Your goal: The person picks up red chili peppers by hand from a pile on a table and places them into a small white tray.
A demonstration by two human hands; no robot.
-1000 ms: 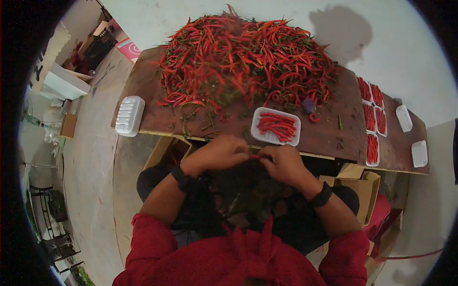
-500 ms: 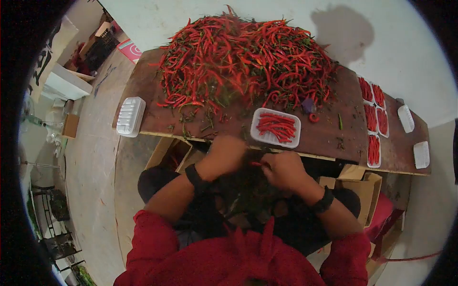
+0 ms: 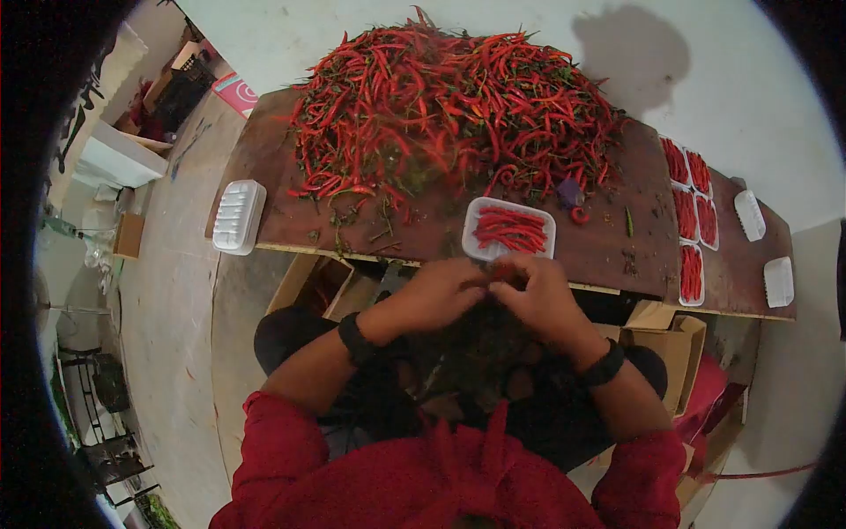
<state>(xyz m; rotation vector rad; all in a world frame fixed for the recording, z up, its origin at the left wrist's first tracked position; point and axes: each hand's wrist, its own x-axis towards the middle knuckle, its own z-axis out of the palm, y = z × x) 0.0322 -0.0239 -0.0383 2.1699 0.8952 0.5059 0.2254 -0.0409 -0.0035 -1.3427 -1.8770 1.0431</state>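
Going from left to right along the desk, we have a stack of white trays by its near left corner; then the heap of chillies, spread along the far edge, well apart from our hands; below it, just off the near edge, our left hand reaches inward with bent fingers, its tips up against the other hand's, and we cannot tell whether they grip anything; between the two, a red chilli seems pinched in the fingers of our right hand, mostly hidden, so its long axis is unclear; straight beyond it, at the near edge, lies the open tray, its long side running left to right with a slight slant, the chillies in it lying the same way; our right hand is the nearer, seen close against the near rim; further right, filled trays line the desk, with two white trays near the right end.
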